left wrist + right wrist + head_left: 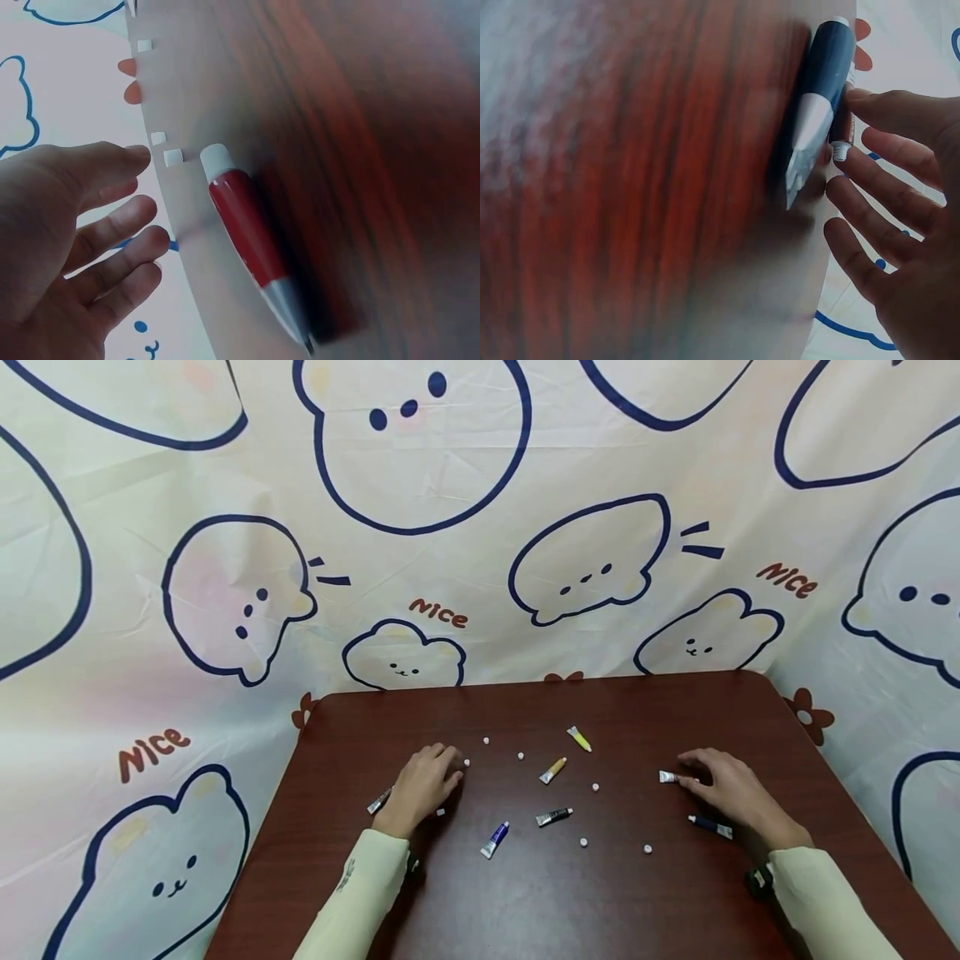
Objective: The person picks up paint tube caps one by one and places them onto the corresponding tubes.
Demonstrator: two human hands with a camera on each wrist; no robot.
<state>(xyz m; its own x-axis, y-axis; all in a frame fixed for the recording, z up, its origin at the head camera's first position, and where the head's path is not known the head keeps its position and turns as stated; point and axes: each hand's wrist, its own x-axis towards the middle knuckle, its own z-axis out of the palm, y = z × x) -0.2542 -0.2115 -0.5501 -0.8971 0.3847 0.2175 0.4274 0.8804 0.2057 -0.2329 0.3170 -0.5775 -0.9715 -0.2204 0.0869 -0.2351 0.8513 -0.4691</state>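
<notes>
My left hand (423, 787) hovers low over the table's left side, fingers loosely bent, holding nothing. Just beyond its fingertips lies a small white cap (467, 762). A red paint tube (247, 225) with a white end appears large beneath it in the left wrist view; in the head view a tube (378, 802) is partly hidden behind this hand. At the right, my right hand (727, 789) has its thumb and fingers spread about a small brown paint tube (843, 124) with a bare threaded neck. The thumb seems to touch it. A dark blue tube (710, 827) lies below that hand.
Between the hands lie yellow (579, 739), ochre (553, 771), black (554, 817) and blue (495, 840) tubes. Several white caps (596, 787) are scattered among them. The brown table (562, 910) meets a patterned cloth (480, 568) at its back edge.
</notes>
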